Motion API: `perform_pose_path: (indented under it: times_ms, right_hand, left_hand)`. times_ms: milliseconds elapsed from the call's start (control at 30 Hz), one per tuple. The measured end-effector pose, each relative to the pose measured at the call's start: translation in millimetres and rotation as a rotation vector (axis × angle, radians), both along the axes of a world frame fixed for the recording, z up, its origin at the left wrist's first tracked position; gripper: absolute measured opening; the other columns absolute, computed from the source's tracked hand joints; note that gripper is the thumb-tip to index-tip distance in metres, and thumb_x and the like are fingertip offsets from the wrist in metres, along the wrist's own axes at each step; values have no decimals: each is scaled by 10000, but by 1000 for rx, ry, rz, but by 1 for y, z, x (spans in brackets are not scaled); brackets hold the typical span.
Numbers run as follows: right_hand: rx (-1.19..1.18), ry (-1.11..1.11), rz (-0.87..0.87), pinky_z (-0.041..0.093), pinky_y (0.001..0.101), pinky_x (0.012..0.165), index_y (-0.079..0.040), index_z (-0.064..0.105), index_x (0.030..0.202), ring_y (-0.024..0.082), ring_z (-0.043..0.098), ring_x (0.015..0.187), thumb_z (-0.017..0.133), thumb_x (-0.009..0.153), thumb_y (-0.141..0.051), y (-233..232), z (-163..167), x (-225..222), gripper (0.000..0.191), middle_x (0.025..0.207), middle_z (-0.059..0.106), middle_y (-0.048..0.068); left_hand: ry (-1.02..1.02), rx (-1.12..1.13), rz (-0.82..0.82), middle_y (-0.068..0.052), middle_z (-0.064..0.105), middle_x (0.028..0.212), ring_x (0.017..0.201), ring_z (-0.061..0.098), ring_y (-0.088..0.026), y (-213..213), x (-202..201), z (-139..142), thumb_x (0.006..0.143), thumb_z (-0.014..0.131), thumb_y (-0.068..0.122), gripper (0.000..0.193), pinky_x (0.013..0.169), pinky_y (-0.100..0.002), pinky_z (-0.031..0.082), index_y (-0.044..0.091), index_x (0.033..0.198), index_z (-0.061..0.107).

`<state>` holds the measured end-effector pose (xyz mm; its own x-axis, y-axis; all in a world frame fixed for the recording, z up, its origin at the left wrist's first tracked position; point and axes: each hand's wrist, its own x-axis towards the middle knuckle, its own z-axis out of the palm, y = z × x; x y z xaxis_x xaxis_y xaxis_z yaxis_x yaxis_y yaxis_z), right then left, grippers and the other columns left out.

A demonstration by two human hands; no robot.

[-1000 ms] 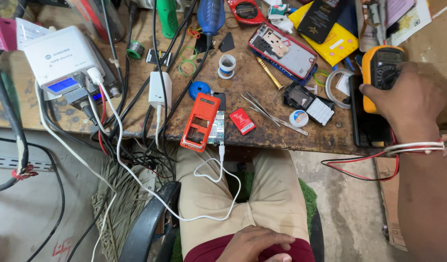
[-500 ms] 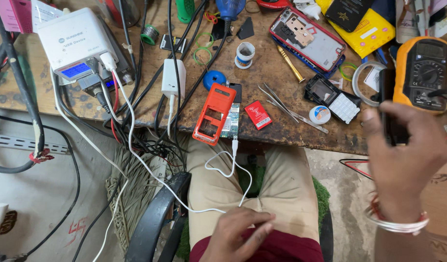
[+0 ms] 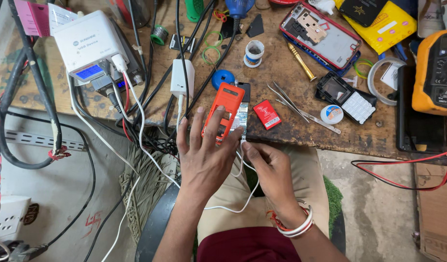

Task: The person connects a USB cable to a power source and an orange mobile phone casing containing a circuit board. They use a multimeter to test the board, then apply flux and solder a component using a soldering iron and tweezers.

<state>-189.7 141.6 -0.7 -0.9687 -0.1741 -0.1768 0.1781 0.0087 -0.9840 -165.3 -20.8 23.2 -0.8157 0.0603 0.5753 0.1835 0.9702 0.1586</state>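
The left hand (image 3: 204, 155), fingers spread, covers the orange phone shell (image 3: 224, 110) at the worktop's front edge; the right hand (image 3: 271, 170) seemingly pinches the white cable (image 3: 243, 151) just below.

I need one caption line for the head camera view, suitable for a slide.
Left hand reaches onto an orange phone frame at the workbench edge; right hand pinches the white cable beneath.

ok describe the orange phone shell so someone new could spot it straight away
Start at the wooden workbench and follow its near edge to the left hand. Under its fingertips lies the orange phone shell, flat beside a bare circuit board. It is the only orange rectangle there with cut-out windows.
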Motion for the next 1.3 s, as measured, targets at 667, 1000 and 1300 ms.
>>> perform_pose_path:
  times_ms: [667,1000,1300]
  right_hand:
    - [87,41,-157,478,227,645,33,784,1039,35,566,735,673,992,-229,-24,-4,15,289,797,715,1]
    - [186,-181,29,457,243,620,52,780,1022,64,545,703,703,948,-159,-11,-39,67,237,768,675,20]
    - [-225,-387,-357,484,292,641,55,675,1236,142,585,721,572,1045,-156,97,-137,24,302,879,654,97]
  left_hand:
    - [0,20,-28,11,550,1438,1514,352,-312,-5,-6,-15,961,744,301,206,1265,-632,115,288,1165,770]
    - [11,72,-35,-10,562,1379,1516,350,-313,-4,-10,-13,930,757,275,190,1262,-646,125,281,1118,786]
    - [29,-21,-52,-16,564,1407,1478,434,-279,-4,-10,-11,926,749,202,314,1270,-609,201,269,1233,755]
